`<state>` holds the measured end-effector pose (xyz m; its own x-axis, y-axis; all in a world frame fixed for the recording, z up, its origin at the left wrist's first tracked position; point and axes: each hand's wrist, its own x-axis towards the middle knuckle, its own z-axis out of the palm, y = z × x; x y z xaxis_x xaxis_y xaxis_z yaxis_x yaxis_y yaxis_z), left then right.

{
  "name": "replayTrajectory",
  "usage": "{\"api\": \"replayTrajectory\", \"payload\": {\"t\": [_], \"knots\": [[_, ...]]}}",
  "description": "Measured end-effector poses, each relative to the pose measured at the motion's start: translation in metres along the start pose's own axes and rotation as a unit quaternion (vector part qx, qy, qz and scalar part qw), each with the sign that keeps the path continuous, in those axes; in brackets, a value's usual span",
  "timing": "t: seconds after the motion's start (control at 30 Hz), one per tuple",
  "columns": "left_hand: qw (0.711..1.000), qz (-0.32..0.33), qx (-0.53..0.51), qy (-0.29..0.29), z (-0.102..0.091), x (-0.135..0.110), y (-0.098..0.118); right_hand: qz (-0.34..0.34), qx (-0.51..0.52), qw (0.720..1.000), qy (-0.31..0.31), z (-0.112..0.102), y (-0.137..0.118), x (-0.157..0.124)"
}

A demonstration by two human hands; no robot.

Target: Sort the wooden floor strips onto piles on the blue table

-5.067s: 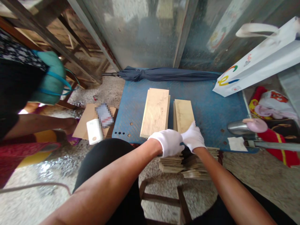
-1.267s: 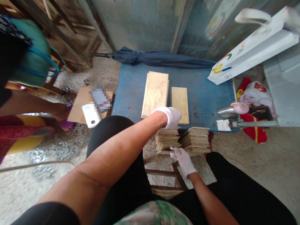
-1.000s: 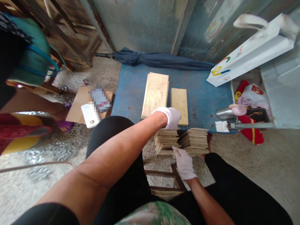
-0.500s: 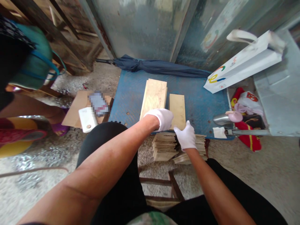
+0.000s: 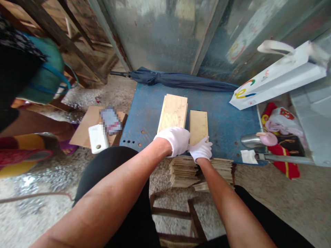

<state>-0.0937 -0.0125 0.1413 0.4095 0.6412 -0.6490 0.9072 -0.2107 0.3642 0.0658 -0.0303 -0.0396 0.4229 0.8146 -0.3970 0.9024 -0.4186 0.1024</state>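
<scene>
Both my hands wear white gloves. My left hand looks closed over the near end of the taller stack of pale wooden boards; its fingertips are hidden, so what it grips does not show. To the right of it, my right hand is wrapped round the near end of a lower wooden board stack, fingers over the top right corner. Both stacks lie on a blue tabletop. Below the front edge stand more stacked thin boards, partly behind my right forearm.
A folded dark umbrella lies along the back edge. At right are a white paper bag, a metal cup and an open drawer with cloths. A white box rests on cardboard at left. Another person's leg shows at far left.
My right hand has closed from a spread thumb and fingers onto the near end of the right stack. My left hand has shifted slightly down. The view has tilted a little.
</scene>
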Motion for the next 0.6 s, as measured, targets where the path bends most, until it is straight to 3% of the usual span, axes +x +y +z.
{"api": "replayTrajectory", "payload": {"t": [0.23,0.4,0.53,0.6], "knots": [[1.000,0.012,0.010,-0.020,0.003,0.002,0.005,0.007,0.016,1.000,-0.010,-0.007,-0.004,0.002],[1.000,0.020,-0.002,-0.024,0.002,0.001,0.008,-0.028,0.053,0.997,-0.045,-0.034,0.001,-0.001],[0.999,0.038,-0.036,-0.002,-0.002,0.000,0.011,-0.066,0.161,0.981,-0.086,-0.061,0.012,0.000],[0.997,0.038,-0.071,0.015,-0.003,0.002,0.012,-0.083,0.275,0.948,-0.137,-0.074,0.018,-0.004]]}}
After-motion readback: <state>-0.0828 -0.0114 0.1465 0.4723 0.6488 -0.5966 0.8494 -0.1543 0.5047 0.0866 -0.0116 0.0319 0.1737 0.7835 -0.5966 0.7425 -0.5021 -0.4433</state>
